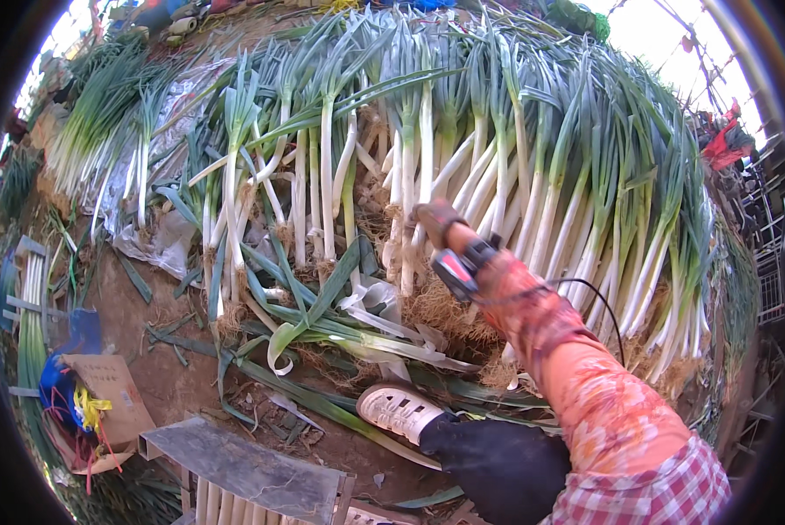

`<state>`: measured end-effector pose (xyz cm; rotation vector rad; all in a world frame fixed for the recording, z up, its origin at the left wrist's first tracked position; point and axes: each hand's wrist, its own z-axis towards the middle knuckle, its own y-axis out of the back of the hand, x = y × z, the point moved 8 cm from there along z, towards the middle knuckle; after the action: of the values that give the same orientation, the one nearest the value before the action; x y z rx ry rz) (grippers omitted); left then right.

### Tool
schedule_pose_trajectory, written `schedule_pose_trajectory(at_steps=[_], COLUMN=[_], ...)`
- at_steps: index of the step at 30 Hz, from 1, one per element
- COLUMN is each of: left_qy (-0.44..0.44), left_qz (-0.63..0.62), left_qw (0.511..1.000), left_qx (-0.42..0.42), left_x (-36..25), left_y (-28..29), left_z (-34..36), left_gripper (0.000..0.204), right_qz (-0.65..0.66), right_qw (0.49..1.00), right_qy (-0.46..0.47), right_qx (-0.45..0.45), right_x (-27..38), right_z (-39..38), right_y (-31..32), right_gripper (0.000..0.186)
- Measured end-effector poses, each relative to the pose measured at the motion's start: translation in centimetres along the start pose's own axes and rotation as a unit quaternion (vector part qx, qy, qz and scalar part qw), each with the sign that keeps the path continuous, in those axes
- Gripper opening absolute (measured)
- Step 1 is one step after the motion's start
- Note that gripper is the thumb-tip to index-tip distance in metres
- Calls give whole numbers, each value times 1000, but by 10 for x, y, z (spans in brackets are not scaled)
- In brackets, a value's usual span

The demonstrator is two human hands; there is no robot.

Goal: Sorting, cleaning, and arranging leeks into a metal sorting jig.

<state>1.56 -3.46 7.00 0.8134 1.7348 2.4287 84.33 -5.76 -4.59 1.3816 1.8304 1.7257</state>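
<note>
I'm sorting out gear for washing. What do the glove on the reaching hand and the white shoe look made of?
The glove looks like knitted fabric, matte and soil-stained brownish; weave too blurred to confirm. The white shoe looks like moulded rubber or plastic: smooth, slightly glossy, with slotted vents on top.

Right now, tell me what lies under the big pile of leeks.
Under the leeks, crumpled clear plastic sheeting shows at the left edge, with bare soil in front. The right hand reaches in. What is beneath the pile's middle is covered.
</note>
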Motion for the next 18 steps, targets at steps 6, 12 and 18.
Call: schedule_pose_trajectory(at_steps=[6, 12, 18], left_qy=[10, 14, 24], left_qz=[-5, -21, -26], left_qw=[1000, 1000, 999], left_qx=[-4, -8, -13], left_x=[5, 8, 11], left_y=[4, -5, -6], left_z=[-6, -6, -9], left_gripper=[25, 25, 25], right_qz=[298, 604, 721], right_qw=[945, 769, 691], right_qy=[130, -195, -46], right_qx=[47, -77, 12], right_x=[54, 24, 117], right_z=[-158, -163, -198], right_y=[13, 15, 19], right_gripper=[43, 24, 32])
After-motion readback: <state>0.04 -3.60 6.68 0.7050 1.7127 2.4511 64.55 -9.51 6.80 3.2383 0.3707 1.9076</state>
